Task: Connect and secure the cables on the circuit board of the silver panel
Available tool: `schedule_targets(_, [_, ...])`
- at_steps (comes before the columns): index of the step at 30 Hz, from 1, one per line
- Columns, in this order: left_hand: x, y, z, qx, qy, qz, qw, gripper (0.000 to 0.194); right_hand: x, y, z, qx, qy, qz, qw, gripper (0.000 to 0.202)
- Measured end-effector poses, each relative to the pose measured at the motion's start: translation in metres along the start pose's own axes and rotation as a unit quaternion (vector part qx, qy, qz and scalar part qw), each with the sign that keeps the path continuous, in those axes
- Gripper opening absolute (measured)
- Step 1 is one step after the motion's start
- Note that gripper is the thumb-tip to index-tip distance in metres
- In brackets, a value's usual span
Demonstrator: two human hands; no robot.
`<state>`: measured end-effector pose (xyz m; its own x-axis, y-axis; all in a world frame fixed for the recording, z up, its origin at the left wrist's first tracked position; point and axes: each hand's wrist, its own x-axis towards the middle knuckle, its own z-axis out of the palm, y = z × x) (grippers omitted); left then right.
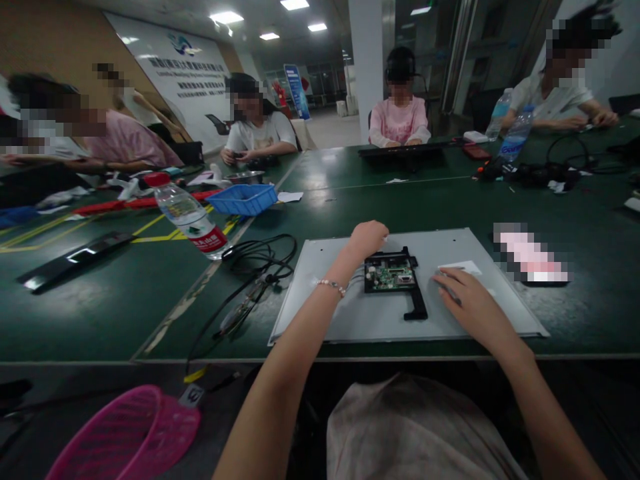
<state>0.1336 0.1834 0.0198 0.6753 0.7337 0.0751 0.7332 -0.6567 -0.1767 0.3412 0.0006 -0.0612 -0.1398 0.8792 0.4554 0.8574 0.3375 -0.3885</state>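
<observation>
A grey-white flat panel (pixel 310 293) lies on the table in front of me. On its middle rests a black plastic frame (pixel 419 303) with a green circuit board (pixel 393 275) set in it. My left hand (pixel 369 239) is closed just beyond the frame's far left corner; its fingertips are mostly hidden, and what they hold cannot be made out. Thin wires (pixel 356 280) run from the frame beneath my left forearm. To the right of the frame, my right hand (pixel 473 305) hovers low over or rests on the panel, fingers apart. A small white paper piece (pixel 463 267) lies just beyond it.
Left of the panel are a coiled black cable (pixel 265 257), glasses (pixel 240 310), a water bottle (pixel 193 223) and a blue tray (pixel 244 200). A phone (pixel 531 253) lies right. A pink basket (pixel 130 433) sits below the table edge. Several people sit around the table.
</observation>
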Motion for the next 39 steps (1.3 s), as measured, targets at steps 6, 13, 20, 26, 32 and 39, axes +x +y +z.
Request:
schedule_targets(6, [0.001,0.001,0.0,0.018,0.005,0.004,1.0,0.024,0.0,0.001,0.0,-0.009,-0.011,0.0,1.0,0.035])
schedule_targets(13, [-0.022,0.008,-0.01,0.038,0.01,0.025,0.999,0.024,0.001,-0.002,-0.003,-0.006,-0.011,0.0,1.0,0.035])
schedule_targets(20, [-0.04,0.011,-0.006,0.044,-0.008,0.015,0.999,0.025,0.0,0.0,-0.001,-0.004,-0.014,0.008,1.0,0.035])
schedule_targets(26, [-0.043,0.01,-0.008,0.035,-0.005,0.002,0.999,0.028,0.0,-0.002,-0.004,0.028,0.006,0.045,0.999,0.039])
schedule_targets(32, [-0.061,0.013,-0.03,0.022,0.032,-0.004,0.999,0.025,0.002,0.001,-0.011,0.042,0.029,0.071,0.996,0.038])
schedule_targets(39, [-0.104,0.038,-0.055,-0.059,0.075,0.006,0.995,0.025,0.007,0.015,-0.018,0.034,-0.051,0.028,0.998,0.035])
